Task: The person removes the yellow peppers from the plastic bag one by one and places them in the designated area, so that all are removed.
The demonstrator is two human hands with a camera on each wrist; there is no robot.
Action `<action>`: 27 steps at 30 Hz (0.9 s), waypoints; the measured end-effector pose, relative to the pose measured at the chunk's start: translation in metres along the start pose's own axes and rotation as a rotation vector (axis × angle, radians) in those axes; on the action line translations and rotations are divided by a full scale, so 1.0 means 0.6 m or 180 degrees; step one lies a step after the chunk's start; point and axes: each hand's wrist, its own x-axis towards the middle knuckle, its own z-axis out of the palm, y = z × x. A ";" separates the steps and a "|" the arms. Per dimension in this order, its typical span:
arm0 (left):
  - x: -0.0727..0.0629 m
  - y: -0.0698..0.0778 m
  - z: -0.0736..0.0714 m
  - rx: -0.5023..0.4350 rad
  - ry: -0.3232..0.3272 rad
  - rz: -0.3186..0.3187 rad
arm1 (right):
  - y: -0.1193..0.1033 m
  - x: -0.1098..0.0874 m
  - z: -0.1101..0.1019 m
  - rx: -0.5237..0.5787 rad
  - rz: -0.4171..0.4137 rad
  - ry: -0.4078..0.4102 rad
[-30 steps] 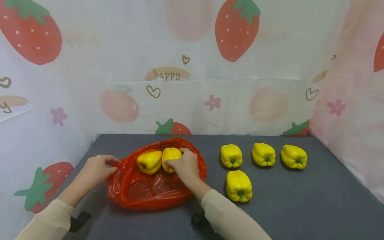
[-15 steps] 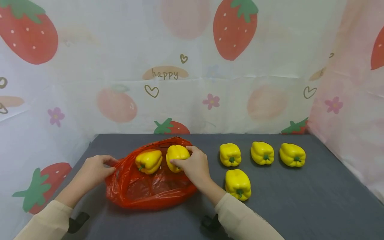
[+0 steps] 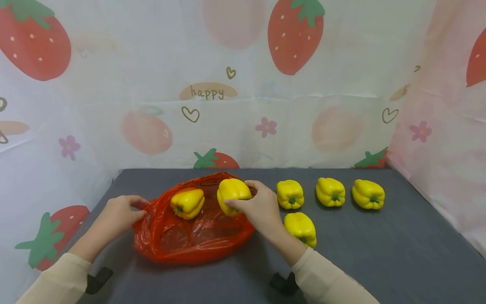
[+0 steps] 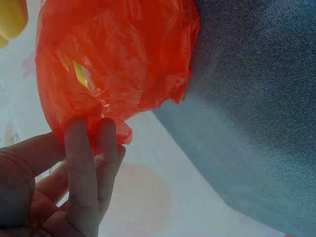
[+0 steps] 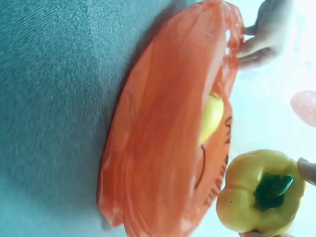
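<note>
A red plastic bag (image 3: 190, 253) lies on the grey table with its mouth open upward. My left hand (image 3: 121, 217) pinches the bag's left rim between thumb and fingers; the left wrist view shows the fingertips on the thin red film (image 4: 118, 64). One yellow bell pepper (image 3: 187, 203) rests inside the bag. My right hand (image 3: 263, 209) holds another yellow bell pepper (image 3: 232, 195) over the bag's right side, thumb on the near side. In the right wrist view this held pepper (image 5: 242, 197) shows its green stem, above the bag's rim.
Three yellow bell peppers stand in a row at the right: one near my right hand (image 3: 290, 194), a middle one (image 3: 330, 192) and a far right one (image 3: 368, 194). A fourth pepper (image 3: 300, 226) sits nearer, partly behind my right forearm. A strawberry-print cloth (image 3: 243, 126) hangs behind the table.
My right hand has lifted its bell pepper up and to the right, away from the one in the bag. My left hand keeps its pinch on the rim.
</note>
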 end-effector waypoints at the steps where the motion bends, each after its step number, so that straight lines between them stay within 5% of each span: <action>1: 0.000 0.000 0.000 -0.0008 -0.0003 -0.0004 | -0.001 -0.001 -0.005 0.0035 0.0008 -0.0005; 27: 0.002 0.001 -0.001 0.0059 -0.0010 0.0014 | 0.012 -0.024 -0.180 -0.0508 0.0230 0.0055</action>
